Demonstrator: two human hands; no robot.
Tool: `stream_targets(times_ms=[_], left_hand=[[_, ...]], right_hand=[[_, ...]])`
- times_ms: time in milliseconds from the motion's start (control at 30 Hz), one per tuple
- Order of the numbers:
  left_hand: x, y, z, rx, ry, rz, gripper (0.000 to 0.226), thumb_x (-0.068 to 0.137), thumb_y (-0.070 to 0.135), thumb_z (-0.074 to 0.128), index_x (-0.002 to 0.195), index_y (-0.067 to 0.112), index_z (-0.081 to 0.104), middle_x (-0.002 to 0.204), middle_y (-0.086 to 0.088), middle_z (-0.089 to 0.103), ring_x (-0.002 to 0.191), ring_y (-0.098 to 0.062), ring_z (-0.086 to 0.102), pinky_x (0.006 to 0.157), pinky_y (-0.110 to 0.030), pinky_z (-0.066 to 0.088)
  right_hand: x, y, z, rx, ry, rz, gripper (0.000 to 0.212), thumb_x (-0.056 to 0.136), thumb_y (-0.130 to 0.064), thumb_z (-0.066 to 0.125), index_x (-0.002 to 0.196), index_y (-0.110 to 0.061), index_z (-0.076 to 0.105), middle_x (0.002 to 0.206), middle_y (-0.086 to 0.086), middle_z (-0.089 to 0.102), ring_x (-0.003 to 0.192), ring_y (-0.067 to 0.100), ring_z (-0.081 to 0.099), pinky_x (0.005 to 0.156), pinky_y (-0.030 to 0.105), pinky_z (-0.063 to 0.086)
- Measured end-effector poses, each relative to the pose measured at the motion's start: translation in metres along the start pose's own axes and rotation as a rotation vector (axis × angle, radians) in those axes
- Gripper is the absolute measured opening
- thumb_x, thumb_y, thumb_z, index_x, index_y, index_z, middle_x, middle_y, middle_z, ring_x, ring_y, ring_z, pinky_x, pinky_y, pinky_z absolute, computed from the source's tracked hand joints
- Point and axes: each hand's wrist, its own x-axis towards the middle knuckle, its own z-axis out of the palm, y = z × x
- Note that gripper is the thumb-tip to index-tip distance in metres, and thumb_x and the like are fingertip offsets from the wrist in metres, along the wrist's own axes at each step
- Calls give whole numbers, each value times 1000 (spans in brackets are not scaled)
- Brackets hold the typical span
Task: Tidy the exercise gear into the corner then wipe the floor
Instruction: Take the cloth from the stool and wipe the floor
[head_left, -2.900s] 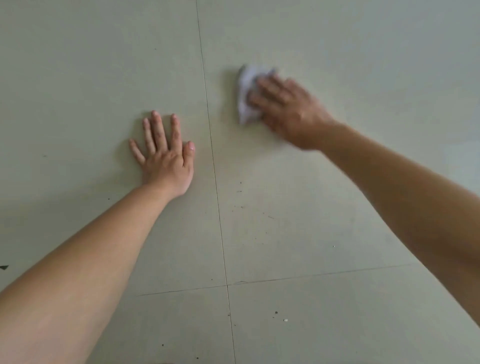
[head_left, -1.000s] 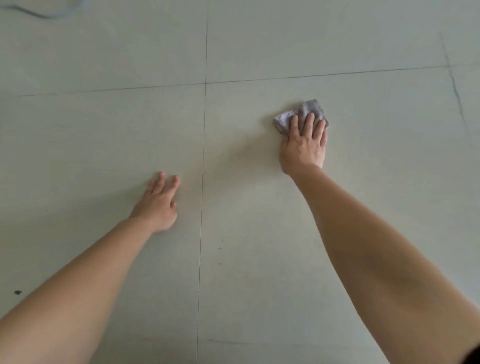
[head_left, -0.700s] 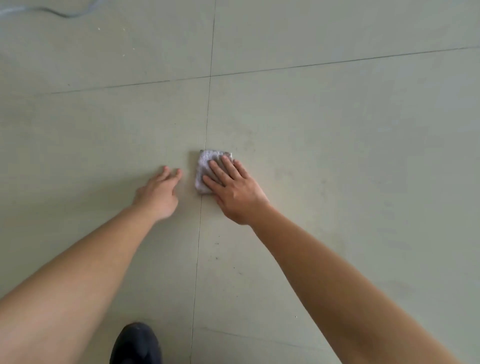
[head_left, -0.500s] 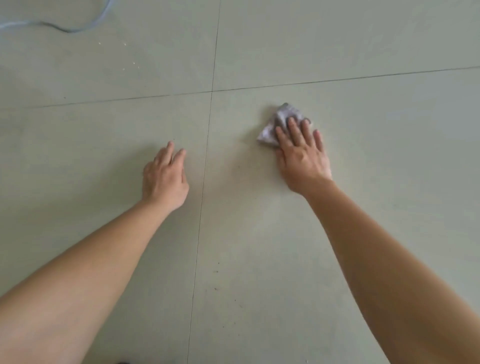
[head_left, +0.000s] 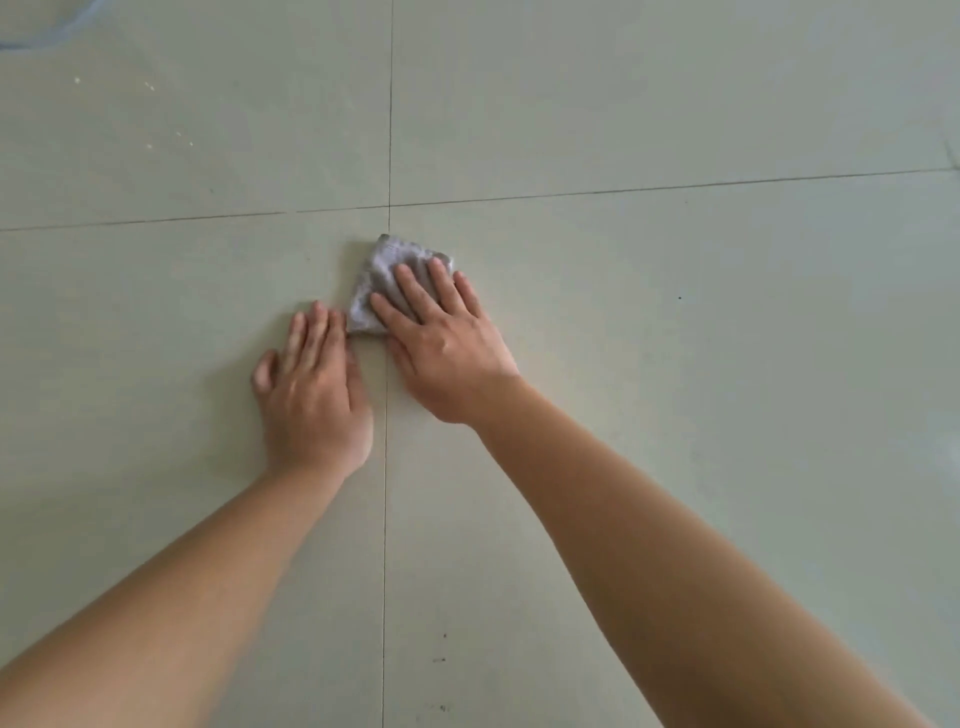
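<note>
Floor wipe, frame centre.
Right hand (head_left: 447, 343) flat, pressing grey cloth (head_left: 387, 262); left hand (head_left: 311, 387) flat on tile (head_left: 675, 374), empty. Likely soft, light, bunches easily: pin mid-fold.

Left forearm (head_left: 182, 597) and right forearm (head_left: 649, 545) are both bare and stretched forward, angling in toward each other. The left hand (head_left: 311, 384) is flat, palm down, fingers straight and together. The right hand (head_left: 447, 343) is just beside it and slightly further ahead, also palm down, fingers a bit spread.
</note>
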Motion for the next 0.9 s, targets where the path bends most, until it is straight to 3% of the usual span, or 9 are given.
stream_targets(times_ms=[100, 167, 400, 467, 600, 700, 800, 833, 900], left_hand=[[2, -1, 2, 13, -17, -9, 55, 95, 25, 26, 146, 12, 42, 157, -5, 35, 146, -20, 30, 109, -45, 22], [2, -1, 2, 24, -28, -4, 57, 93, 25, 26, 147, 13, 41, 157, -5, 35, 146, -21, 30, 108, -44, 22], [1, -1, 1, 16, -39, -4, 58, 95, 26, 22, 150, 13, 35, 160, -3, 29, 148, -20, 24, 111, -46, 18], [1, -1, 0, 13, -38, 4, 57, 95, 26, 24, 149, 12, 37, 160, -3, 30, 148, -21, 25, 111, -47, 20], [1, 0, -3, -10, -30, 1, 56, 94, 27, 26, 146, 12, 40, 158, -6, 32, 146, -25, 29, 109, -49, 23], [1, 3, -4, -28, -17, 5, 57, 92, 27, 28, 144, 9, 43, 156, -10, 35, 144, -29, 31, 109, -52, 23], [1, 9, -7, -42, -5, -17, 51, 94, 20, 37, 142, 4, 45, 155, -17, 36, 143, -34, 32, 110, -57, 23], [1, 14, -9, -62, -11, -47, 48, 96, 17, 41, 142, 4, 45, 156, -18, 34, 143, -34, 30, 111, -59, 22], [1, 35, -13, -110, -16, -66, 48, 99, 21, 43, 145, 7, 43, 159, -16, 28, 145, -32, 27, 113, -57, 18]], right_hand=[[35, 0, -8, -13, -49, -44, 51, 108, -42, 24, 158, -35, 20, 168, -1, 7, 155, 30, 0, 124, 46, -3], [52, 22, -19, 15, -60, 28, 52, 107, -43, 25, 158, -37, 18, 168, -4, 5, 155, 26, 0, 123, 46, -3], [-21, 183, -59, 66, 18, 803, 57, 104, -45, 23, 159, -32, 14, 169, 1, 1, 155, 28, -1, 125, 47, 2], [-46, 186, -50, 65, 56, 882, 57, 104, -45, 22, 159, -31, 17, 168, 6, 4, 154, 33, 2, 124, 49, 4], [-70, 113, -21, 80, 89, 718, 56, 104, -43, 25, 159, -34, 16, 168, 7, 1, 153, 37, -4, 124, 49, -1], [-94, 52, -10, 73, 0, 360, 54, 106, -42, 28, 159, -35, 17, 168, 4, 1, 153, 36, -9, 124, 47, -4], [-120, 74, -19, 40, -74, 47, 50, 106, -43, 30, 156, -37, 25, 168, -2, 11, 155, 28, 1, 124, 44, 1], [-127, 94, -23, 22, -73, 36, 50, 106, -43, 32, 156, -38, 26, 167, -3, 12, 155, 26, 4, 125, 44, 3], [-140, 143, -33, 3, -51, 212, 52, 106, -43, 34, 156, -40, 23, 168, -2, 9, 155, 26, 4, 125, 45, 6]])
